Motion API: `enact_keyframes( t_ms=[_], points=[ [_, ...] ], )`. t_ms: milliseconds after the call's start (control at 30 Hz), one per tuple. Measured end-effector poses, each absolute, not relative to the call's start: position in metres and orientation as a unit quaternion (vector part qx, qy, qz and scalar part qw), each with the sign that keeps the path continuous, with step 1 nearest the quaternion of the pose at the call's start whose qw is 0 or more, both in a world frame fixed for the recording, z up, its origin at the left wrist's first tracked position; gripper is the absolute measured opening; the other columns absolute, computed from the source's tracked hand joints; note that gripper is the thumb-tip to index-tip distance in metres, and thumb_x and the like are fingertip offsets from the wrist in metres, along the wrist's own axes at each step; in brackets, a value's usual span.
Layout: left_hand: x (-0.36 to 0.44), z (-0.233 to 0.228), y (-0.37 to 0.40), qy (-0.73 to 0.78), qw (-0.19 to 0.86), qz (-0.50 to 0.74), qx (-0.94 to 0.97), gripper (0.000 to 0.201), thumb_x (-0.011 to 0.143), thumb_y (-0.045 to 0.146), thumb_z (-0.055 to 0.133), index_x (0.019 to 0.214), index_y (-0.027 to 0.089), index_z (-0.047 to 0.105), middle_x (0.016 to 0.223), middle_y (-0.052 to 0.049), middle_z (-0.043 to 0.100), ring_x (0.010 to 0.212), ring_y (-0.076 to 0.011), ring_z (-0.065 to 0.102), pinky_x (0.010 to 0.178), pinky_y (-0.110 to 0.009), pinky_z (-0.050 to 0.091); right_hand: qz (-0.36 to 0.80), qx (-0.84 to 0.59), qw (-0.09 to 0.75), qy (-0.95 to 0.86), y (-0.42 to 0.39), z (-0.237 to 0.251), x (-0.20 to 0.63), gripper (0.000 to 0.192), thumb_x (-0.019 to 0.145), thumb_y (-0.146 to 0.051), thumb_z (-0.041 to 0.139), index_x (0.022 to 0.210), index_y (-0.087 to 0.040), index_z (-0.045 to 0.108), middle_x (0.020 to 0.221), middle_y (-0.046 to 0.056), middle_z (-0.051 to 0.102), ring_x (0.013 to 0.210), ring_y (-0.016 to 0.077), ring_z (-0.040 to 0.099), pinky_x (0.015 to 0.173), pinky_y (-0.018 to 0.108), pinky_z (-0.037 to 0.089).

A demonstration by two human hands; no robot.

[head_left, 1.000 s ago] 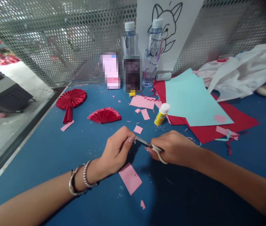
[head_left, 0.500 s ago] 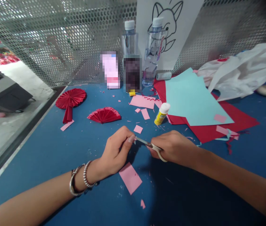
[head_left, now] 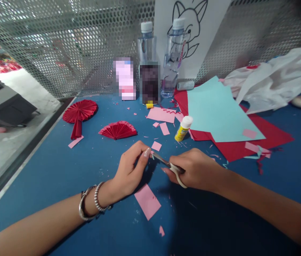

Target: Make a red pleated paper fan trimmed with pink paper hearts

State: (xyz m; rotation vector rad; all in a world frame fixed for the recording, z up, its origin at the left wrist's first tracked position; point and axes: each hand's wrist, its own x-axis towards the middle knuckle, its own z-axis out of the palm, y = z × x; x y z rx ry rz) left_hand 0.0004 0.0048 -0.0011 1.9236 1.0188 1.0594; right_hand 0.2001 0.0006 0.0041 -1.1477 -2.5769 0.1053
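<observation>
My left hand point(head_left: 133, 167) pinches a tiny piece of pink paper point(head_left: 152, 153) between thumb and index finger; most of it is hidden by the fingertips. Scissors point(head_left: 176, 172) with pale handles are gripped in my right hand point(head_left: 197, 169), their blades pointing left and reaching the pink piece. Below my left hand a pink paper rectangle point(head_left: 147, 202) lies on the blue table point(head_left: 91, 227), with a small pink scrap point(head_left: 161, 230) nearer to me. Beyond my hands a pink square point(head_left: 156, 146) lies flat, and a glue stick point(head_left: 183, 128) with a white cap stands upright.
A red folded fan point(head_left: 118, 130) and a round red fan point(head_left: 80, 112) lie at left. Behind stand two water bottles point(head_left: 170, 67) and two blurred-out upright objects. Light-blue paper point(head_left: 216, 113) rests on red sheets point(head_left: 230, 151) at right, beside a white plastic bag point(head_left: 275, 78).
Both hands have shifted slightly; my left fingertips moved a little up and left. The scissors have tilted more steeply, and the fingers of my right hand have spread a bit at the handles.
</observation>
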Motion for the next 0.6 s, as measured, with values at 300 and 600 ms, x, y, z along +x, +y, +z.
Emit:
enact_keyframes(
  t_ms=[300,600],
  points=[
    [0.0013,-0.001,0.0046,0.392,0.392,0.413,0.722,0.026,0.093,0.029,0.035,0.073,0.017,0.048,0.07,0.0,0.047,0.064,-0.0114,0.044,0.063,-0.025,0.036,0.125,-0.423,0.169,-0.882,-0.0021,0.0009,0.1988,0.031,0.08,-0.034,0.045,0.054,-0.018,0.047,0.042,-0.003,0.041,0.039,0.008,0.034,0.043,0.025,0.02],
    [0.0004,-0.0002,0.0057,0.416,0.425,0.392,0.702,0.031,0.094,0.032,0.032,0.074,0.016,0.051,0.069,-0.001,0.049,0.063,-0.0116,0.046,0.058,-0.024,0.036,0.498,-0.416,0.159,-0.744,-0.0031,0.0063,0.1946,0.034,0.08,-0.036,0.051,0.052,-0.018,0.046,0.041,-0.003,0.051,0.035,0.0074,0.048,0.035,0.017,0.035]
  ],
)
